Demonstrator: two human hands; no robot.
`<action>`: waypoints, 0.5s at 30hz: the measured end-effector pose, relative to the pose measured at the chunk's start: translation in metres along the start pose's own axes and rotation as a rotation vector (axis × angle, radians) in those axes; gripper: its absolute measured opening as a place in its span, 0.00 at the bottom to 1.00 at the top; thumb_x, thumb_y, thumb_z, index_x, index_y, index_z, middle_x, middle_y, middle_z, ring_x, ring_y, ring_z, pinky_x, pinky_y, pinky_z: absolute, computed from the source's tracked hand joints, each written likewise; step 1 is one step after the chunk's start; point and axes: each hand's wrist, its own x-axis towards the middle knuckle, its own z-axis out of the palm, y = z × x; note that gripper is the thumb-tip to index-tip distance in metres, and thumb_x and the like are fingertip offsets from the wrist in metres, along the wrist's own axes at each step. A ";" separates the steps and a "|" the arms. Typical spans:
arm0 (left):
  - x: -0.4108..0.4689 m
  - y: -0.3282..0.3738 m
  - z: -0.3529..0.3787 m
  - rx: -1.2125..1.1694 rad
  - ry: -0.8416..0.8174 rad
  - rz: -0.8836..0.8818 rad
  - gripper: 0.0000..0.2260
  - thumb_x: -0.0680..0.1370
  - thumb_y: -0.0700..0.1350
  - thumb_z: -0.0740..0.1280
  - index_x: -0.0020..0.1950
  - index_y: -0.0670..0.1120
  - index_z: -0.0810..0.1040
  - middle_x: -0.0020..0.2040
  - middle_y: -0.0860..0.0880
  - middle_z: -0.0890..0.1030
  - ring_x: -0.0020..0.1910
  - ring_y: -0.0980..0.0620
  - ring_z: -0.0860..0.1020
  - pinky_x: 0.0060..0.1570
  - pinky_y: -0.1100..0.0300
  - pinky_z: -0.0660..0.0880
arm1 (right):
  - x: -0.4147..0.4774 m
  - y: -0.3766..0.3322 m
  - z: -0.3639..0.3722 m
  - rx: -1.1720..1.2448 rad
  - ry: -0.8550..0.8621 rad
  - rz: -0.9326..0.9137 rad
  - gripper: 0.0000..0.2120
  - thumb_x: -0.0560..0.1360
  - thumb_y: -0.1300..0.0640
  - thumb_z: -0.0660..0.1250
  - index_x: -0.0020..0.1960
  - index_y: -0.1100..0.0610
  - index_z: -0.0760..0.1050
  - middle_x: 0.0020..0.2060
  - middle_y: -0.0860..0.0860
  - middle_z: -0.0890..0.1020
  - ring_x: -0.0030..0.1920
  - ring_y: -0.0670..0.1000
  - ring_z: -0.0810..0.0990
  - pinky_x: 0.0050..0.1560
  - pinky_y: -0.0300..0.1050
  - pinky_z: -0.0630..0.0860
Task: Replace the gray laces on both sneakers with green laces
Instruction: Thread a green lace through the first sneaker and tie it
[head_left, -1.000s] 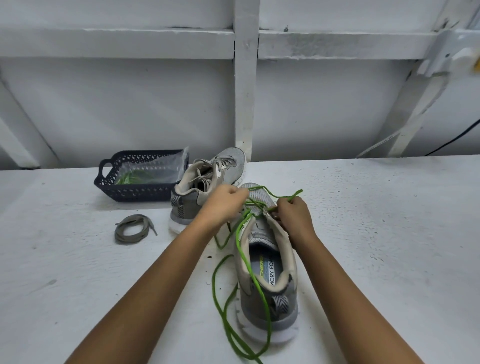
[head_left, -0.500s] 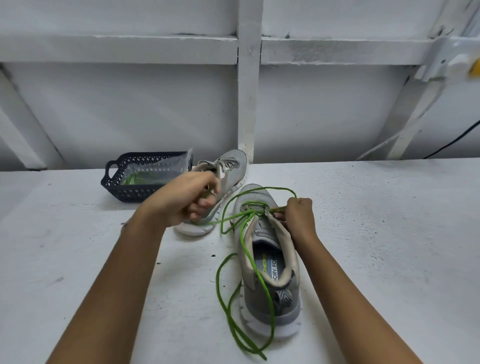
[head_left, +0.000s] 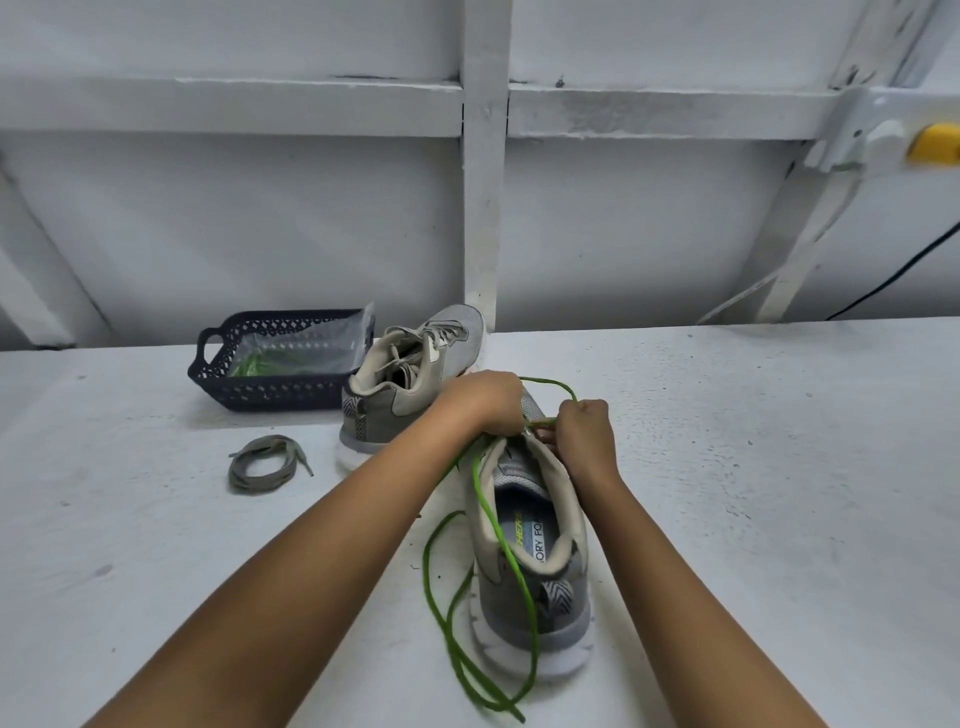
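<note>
Head view: near sneaker (head_left: 540, 582) stood on desk (head_left: 753, 467), heel twd camera. Green lace (head_left: 488, 509) pinched by right hand (head_left: 584, 434) at tongue top and gripped by left hand (head_left: 485, 402), fingers curled, over eyelets. Its tails trailed on desk. Far sneaker (head_left: 410, 384) set beside basket (head_left: 270, 384). Loose gray lace (head_left: 265, 465) coiled nearby.

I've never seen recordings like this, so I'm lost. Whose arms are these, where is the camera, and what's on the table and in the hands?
No machine: these are a person's bare arms, filmed by a wide-angle camera on their head, looking down. The left hand and right hand both hold a green lace at the eyelets of the near sneaker on the white table. Behind stands a second sneaker with gray laces. To the left lie a coiled gray lace and a dark basket holding a clear bag with something green.
</note>
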 end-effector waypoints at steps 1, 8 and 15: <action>0.001 -0.002 0.001 -0.049 0.003 0.003 0.06 0.72 0.40 0.62 0.35 0.43 0.73 0.42 0.42 0.77 0.43 0.44 0.75 0.41 0.57 0.71 | 0.001 0.000 0.000 -0.016 0.000 -0.001 0.02 0.77 0.61 0.53 0.47 0.59 0.63 0.33 0.55 0.77 0.30 0.51 0.76 0.31 0.41 0.72; -0.030 -0.031 -0.015 -0.760 -0.042 0.093 0.07 0.71 0.45 0.66 0.35 0.44 0.75 0.33 0.48 0.71 0.33 0.52 0.65 0.30 0.63 0.60 | 0.001 -0.005 -0.002 -0.133 -0.020 -0.022 0.07 0.77 0.61 0.56 0.41 0.62 0.66 0.29 0.54 0.74 0.28 0.49 0.71 0.17 0.30 0.62; -0.079 -0.079 -0.033 -1.136 -0.287 0.686 0.05 0.70 0.45 0.68 0.35 0.52 0.80 0.36 0.55 0.73 0.37 0.59 0.70 0.41 0.68 0.68 | 0.002 -0.004 0.000 -0.057 -0.026 0.008 0.07 0.76 0.62 0.54 0.44 0.63 0.70 0.35 0.60 0.77 0.28 0.50 0.71 0.18 0.30 0.64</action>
